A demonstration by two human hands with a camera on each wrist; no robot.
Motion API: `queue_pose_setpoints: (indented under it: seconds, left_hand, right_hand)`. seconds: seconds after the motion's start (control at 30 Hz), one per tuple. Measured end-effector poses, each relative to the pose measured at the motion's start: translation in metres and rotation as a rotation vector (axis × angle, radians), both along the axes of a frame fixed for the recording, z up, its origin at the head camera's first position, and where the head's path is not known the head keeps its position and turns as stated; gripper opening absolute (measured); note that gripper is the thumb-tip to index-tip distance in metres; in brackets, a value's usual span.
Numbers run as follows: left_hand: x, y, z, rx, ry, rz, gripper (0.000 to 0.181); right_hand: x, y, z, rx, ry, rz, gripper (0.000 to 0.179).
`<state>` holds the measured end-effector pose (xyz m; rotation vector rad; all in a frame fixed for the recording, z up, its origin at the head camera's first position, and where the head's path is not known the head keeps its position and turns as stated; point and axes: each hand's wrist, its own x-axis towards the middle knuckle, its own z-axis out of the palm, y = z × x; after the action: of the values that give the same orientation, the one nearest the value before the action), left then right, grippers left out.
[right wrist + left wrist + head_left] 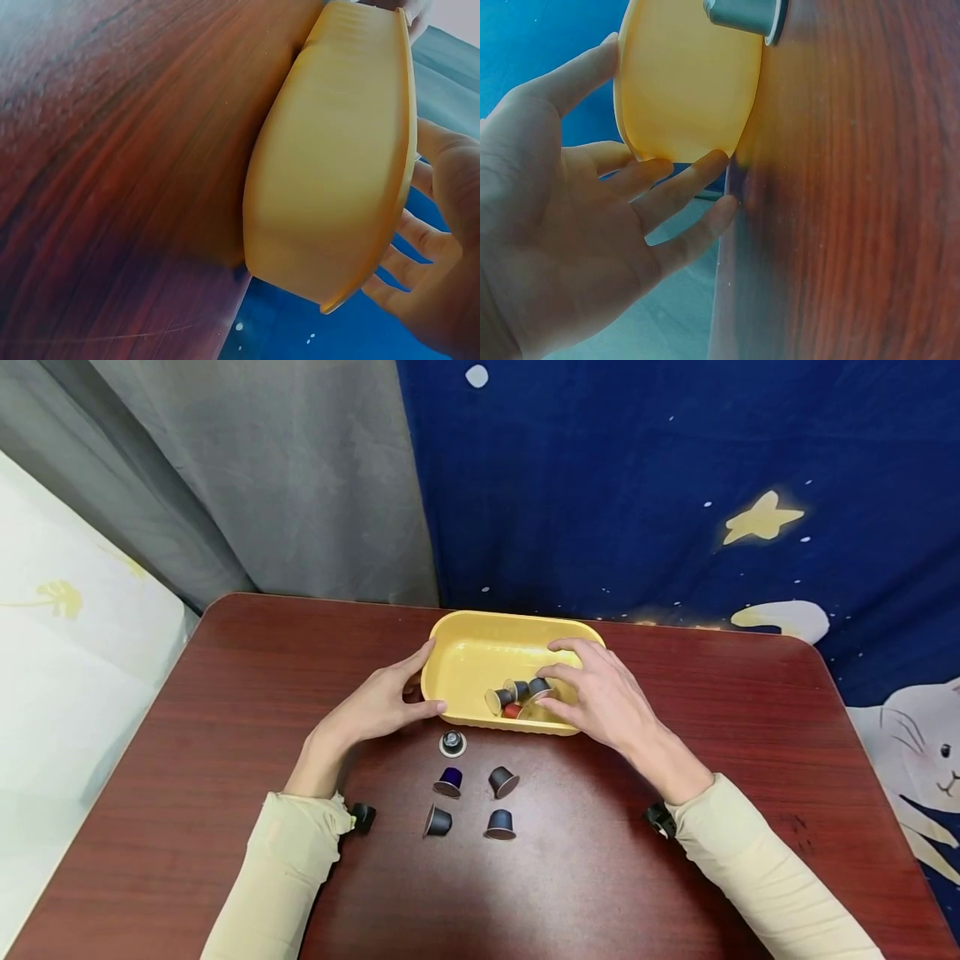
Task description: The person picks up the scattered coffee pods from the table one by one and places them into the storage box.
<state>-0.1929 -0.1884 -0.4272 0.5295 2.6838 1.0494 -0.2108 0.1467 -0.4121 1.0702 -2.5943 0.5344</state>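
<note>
Left hand (382, 700) has the yellow tray (472, 647) gripped at its left end, tray sitting near the bench's (600, 877) far edge. Right hand (603, 697) reaches in, thumb and index around a dark coffee capsule (538, 686); pinching or merely touching, I cannot tell! A red capsule (512, 712) lies among others inside, and five capsules (500, 823) stand or lie out front.

A red coffee capsule (512, 712) lies in the yellow tub (463, 670), a violet capsule (450, 778) in front of it, wood-grained reddish-brown table (217, 735) beneath, star-patterned navy curtain (600, 485) behind.
</note>
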Motion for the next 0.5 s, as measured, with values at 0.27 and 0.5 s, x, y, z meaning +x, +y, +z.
queue_pose_setpoints:
  seconds: [0.27, 0.5]
  left_hand:
    - [-0.0006, -0.0002, 0.0008, -0.009, -0.005, -0.002, 0.095]
    - [-0.0007, -0.0001, 0.0007, -0.009, -0.005, 0.000, 0.095]
  right_hand:
    - [-0.0032, 0.0024, -0.0037, 0.028, -0.019, -0.007, 0.028]
    - [-0.0053, 0.0040, -0.0074, 0.051, -0.055, -0.025, 0.028]
